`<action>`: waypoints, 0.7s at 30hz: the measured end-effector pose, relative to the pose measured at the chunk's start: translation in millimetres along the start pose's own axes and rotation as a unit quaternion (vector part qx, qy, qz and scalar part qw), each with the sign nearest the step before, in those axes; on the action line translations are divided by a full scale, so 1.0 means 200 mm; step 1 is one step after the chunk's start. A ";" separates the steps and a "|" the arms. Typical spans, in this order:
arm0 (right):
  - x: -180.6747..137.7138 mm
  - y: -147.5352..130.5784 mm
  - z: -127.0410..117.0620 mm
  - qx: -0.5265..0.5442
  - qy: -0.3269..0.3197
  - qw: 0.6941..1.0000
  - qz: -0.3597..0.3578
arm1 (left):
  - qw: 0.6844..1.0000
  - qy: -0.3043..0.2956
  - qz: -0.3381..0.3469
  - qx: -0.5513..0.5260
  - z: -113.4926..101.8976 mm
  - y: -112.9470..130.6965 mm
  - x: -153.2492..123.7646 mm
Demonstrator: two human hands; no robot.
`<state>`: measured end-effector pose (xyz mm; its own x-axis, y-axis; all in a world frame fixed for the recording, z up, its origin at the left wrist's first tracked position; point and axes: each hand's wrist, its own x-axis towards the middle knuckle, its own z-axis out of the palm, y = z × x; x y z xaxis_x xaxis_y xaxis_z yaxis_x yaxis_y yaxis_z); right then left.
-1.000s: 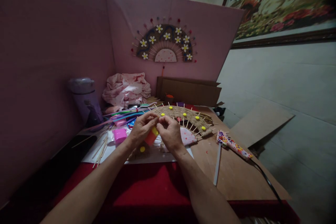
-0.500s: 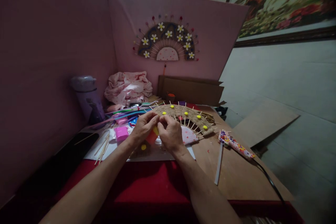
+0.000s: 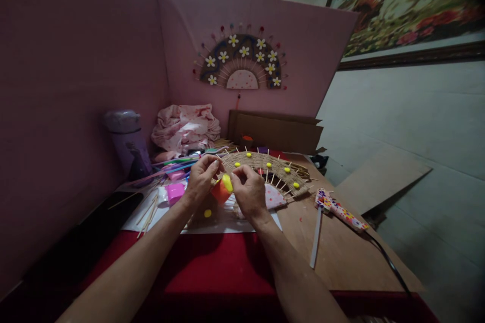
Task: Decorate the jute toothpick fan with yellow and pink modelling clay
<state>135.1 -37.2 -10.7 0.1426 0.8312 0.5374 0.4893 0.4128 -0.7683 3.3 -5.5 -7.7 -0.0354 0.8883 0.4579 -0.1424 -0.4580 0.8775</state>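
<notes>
Above the fan-shaped craft piece, my left hand [image 3: 204,179] is closed around an orange-and-yellow lump [image 3: 223,189] that looks like soft modelling clay. Its thumb and forefinger are pinched above the lump. My right hand [image 3: 249,192] is beside it, thumb and fingers pressed together; anything between them is too small to make out. Beneath both hands lies the twine-wrapped fan [image 3: 261,160], with thin sticks radiating through it and yellow dots [image 3: 269,165] on the twine. A spotted pale half-circle [image 3: 273,197] forms its centre, partly hidden by my right hand.
A floral-patterned glue gun [image 3: 339,208] with a cord lies on the board at right. A pink block [image 3: 175,193] and loose sticks [image 3: 150,212] are at left. Behind stand a purple bottle [image 3: 131,144], bunched pink cloth [image 3: 185,128] and cardboard [image 3: 276,132]. A finished fan [image 3: 242,52] hangs behind.
My hands have moved slightly apart, the right one shifting a little rightward. More of the orange-and-yellow lump now shows between them.
</notes>
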 end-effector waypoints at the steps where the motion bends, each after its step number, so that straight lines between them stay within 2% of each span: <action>1: 0.00 0.00 0.00 0.007 0.004 1.000 0.003 | 1.000 0.005 -0.007 -0.008 0.00 0.00 0.00; 11: 0.02 0.01 0.01 0.093 0.024 0.994 0.043 | 0.992 0.046 -0.083 -0.081 -0.01 0.01 0.02; 16: 0.03 0.01 0.00 0.134 0.038 0.989 0.058 | 0.987 0.079 -0.077 -0.115 -0.02 0.01 0.03; 21: 0.04 0.02 -0.02 0.189 0.081 0.977 0.062 | 0.982 0.101 -0.075 -0.140 -0.03 0.03 0.03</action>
<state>141.3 -30.4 -9.2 0.3294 0.8269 0.4559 0.1117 0.4453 -0.8884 -4.8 -2.6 -0.1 -0.1850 0.9465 0.2643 -0.4264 -0.3196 0.8462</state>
